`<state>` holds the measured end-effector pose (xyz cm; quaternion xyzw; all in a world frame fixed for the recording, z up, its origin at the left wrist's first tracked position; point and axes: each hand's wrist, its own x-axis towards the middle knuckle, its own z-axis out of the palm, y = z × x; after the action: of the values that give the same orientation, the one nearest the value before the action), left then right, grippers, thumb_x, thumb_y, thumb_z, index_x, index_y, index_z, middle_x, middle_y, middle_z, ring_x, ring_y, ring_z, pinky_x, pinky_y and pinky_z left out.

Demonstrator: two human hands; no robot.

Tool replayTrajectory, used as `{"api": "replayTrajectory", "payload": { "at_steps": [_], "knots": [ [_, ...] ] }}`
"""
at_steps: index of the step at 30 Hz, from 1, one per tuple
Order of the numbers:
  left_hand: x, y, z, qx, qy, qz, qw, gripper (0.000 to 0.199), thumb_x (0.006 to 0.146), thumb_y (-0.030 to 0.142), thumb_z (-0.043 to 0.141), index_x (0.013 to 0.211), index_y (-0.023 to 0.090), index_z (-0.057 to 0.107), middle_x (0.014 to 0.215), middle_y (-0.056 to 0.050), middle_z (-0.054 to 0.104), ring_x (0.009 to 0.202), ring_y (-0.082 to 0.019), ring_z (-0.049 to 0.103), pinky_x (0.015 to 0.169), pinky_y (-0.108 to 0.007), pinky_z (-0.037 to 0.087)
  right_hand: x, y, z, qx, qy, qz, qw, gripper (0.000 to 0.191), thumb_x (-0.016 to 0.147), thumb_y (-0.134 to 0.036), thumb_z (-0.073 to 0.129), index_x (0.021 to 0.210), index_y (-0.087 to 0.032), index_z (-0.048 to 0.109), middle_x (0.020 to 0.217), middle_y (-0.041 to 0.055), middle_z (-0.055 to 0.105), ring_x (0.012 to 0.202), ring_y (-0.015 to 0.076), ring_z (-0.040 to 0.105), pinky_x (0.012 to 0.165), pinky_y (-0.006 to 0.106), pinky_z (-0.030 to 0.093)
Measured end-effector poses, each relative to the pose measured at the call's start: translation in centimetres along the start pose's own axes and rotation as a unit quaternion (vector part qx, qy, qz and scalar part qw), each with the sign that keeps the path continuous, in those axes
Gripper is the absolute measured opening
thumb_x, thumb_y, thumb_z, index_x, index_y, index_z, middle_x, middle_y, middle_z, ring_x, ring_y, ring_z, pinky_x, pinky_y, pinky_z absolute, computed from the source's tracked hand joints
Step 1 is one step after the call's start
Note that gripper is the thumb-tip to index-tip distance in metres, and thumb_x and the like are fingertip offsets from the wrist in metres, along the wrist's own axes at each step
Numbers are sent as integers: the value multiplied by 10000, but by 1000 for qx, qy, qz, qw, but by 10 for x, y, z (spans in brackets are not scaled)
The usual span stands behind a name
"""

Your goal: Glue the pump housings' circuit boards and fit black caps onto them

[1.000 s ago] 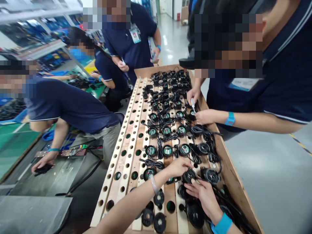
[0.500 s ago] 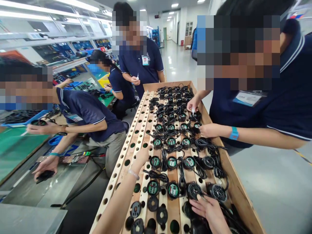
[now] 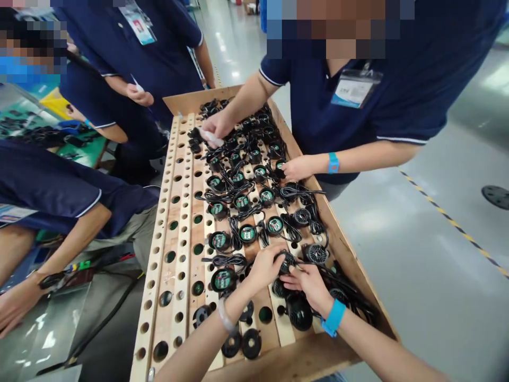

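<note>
A black round unit with a slotted cover (image 3: 287, 262) is between my two hands over the near part of the wooden rack. My left hand (image 3: 265, 268) has its fingers closed on the unit's left side. From the lower right, my right hand (image 3: 312, 287) grips the same unit, thumb and fingers against its edge. Close by sit a similar slotted unit (image 3: 317, 253) and a smooth black domed part (image 3: 299, 312). An open black housing with a green circuit board (image 3: 223, 279) lies left of my hands. Loose black discs (image 3: 251, 344) rest nearer to me.
The holed wooden rack (image 3: 159, 233) bears rows of housings and coiled black cables (image 3: 292, 192). Its raised wooden side (image 3: 358, 270) runs along the right. A co-worker's hand (image 3: 218, 126) holds a white object; that person's other hand (image 3: 299, 168) touches a housing. Other people stand left.
My view has swung right and down. My left hand has moved right from the rack's middle to the slotted unit, joining my right hand. The co-worker's hand with the white object has reached across the rack.
</note>
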<state>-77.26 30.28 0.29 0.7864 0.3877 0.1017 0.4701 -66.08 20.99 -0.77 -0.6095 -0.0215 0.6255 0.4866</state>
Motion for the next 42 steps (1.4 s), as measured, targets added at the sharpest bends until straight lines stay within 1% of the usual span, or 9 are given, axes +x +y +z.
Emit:
{"api": "replayTrajectory", "payload": {
  "at_steps": [3,7,11,16,20,24,33,37,42],
  "knots": [
    [15,-9,12,-14,-25,-24,999,283,863,157,482,1056,157,688,1095,-72,710,1024,-198,651,942,-331,478,0,0,-1,5,-3,-1,1000,220,698,-234,732,849,-114,627,766,88,723,713,246,726,601,300,600],
    [29,-16,12,-23,-60,-37,997,176,820,187,565,898,171,723,897,-32,740,827,-175,676,779,-279,513,2,2,-1,7,4,-2,1000,193,707,-230,725,824,-115,624,759,75,715,687,236,725,586,291,598],
    [37,-17,10,-11,-71,-29,997,101,792,221,617,760,178,704,839,-12,716,817,-163,646,760,-255,480,4,4,-1,7,13,-7,1000,223,694,-246,744,830,-122,620,750,58,708,670,231,723,567,285,596],
    [43,-13,7,6,-90,-23,996,126,759,290,676,708,175,685,758,-9,695,737,-169,615,699,-267,439,4,6,-1,-1,15,-8,1000,284,679,-290,762,858,-114,630,774,68,713,709,244,725,556,288,599],
    [47,-16,5,-15,-130,-5,991,123,742,297,699,747,174,692,776,-6,701,736,-158,618,679,-245,435,5,6,-3,-2,11,-1,1000,277,676,-292,764,840,-105,642,771,76,717,693,244,724,563,295,602],
    [52,-22,4,-49,-185,16,981,88,757,217,664,821,182,713,827,-6,721,776,-148,640,716,-232,456,7,5,-4,6,10,10,1000,244,696,-269,748,849,-106,651,796,81,724,701,247,725,598,309,610],
    [58,-28,-11,-146,-280,31,948,283,767,101,613,1019,181,715,1019,-44,723,923,-177,656,845,-300,495,7,5,-9,31,-5,23,999,204,747,-223,704,912,-116,649,874,91,725,769,272,724,659,353,611],
    [53,-26,-21,-186,-318,-20,929,427,769,54,569,1159,205,653,1076,-37,706,953,-179,645,857,-320,497,8,7,-12,24,-22,21,999,206,781,-228,674,950,-114,643,917,107,727,793,262,723,698,356,604],
    [43,-21,-26,-195,-310,-75,927,687,624,-83,547,1252,195,584,1022,-20,697,965,-188,643,826,-296,501,2,8,-16,23,-49,25,998,182,802,-213,646,960,-125,635,966,97,720,893,251,709,788,381,590]
  ]
}}
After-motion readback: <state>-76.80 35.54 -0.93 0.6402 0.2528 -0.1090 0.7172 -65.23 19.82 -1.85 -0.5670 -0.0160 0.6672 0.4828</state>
